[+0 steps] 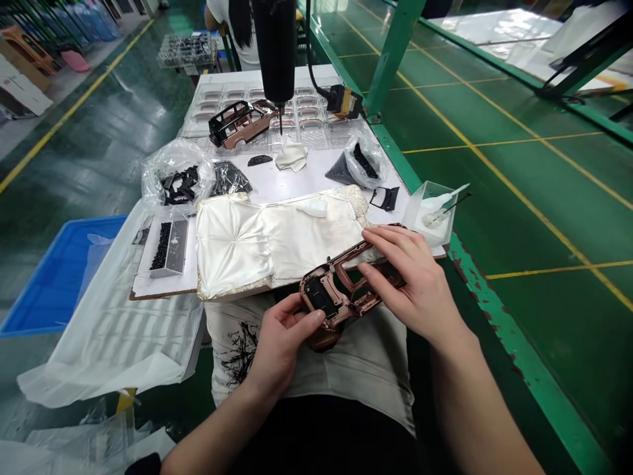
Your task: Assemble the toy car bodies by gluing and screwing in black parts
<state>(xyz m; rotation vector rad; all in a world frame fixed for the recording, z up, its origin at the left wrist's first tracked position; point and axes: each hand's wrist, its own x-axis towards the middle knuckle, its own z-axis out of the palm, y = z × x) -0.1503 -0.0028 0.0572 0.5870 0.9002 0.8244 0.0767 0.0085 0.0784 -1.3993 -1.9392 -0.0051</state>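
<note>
Above my lap I hold a copper-brown model car body shell (346, 280), tilted, with its hollow inside facing me. My left hand (289, 333) grips its near left end, thumb by a black part (319, 297) seated inside. Around the far right end, my right hand (413, 280) is closed with its fingers on the frame; they hide part of that end. Just beyond the shell lies a white cloth-covered pad (297, 244) on the worktable.
A black screwdriver (277, 59) hangs over the table. Behind stand another model car body (242, 124) and a clear tray (316, 99). Bags of black parts (180, 185) (366, 161), a screw box (168, 244) and a glue box (435, 214) surround the pad. A green post (393, 59) rises at right.
</note>
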